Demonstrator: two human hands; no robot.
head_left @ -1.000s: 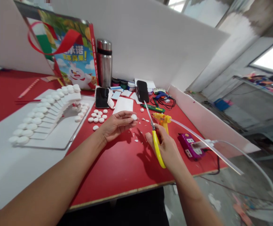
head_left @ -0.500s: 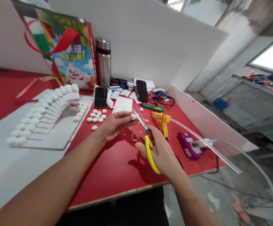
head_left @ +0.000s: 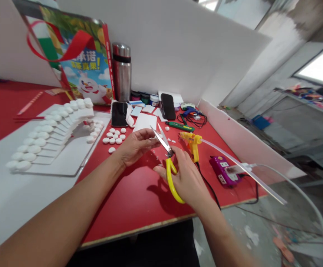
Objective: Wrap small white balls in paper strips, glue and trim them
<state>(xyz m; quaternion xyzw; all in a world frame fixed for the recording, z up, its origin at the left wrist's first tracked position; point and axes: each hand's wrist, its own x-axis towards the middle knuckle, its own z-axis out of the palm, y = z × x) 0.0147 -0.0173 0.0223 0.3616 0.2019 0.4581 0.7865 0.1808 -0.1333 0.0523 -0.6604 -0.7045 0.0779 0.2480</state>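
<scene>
My left hand [head_left: 136, 147] pinches a small white piece [head_left: 159, 136] between thumb and fingertips, over the red table [head_left: 122, 200]. In my right hand [head_left: 187, 176] are yellow-handled scissors [head_left: 170, 150], their blades parted and right at the white piece. The blades partly hide that piece. White scraps [head_left: 173, 141] lie on the table beneath. Several round white discs [head_left: 112, 141] sit left of my left hand. Farther left, a white curved stepped model [head_left: 52, 142] edged with such discs rests on a white board [head_left: 63, 171].
A yellow glue gun [head_left: 191, 142] with a long clear stick lies right of the scissors, near a purple power strip [head_left: 224, 171]. Behind are a green cutter [head_left: 180, 127], two phones [head_left: 119, 114], a steel flask [head_left: 121, 74] and a printed bag [head_left: 86, 70]. A white panel borders the right side.
The scissors and my right hand have shifted a little left, bringing the blades across the white piece. My left hand keeps its pinch, fingers slightly turned.
</scene>
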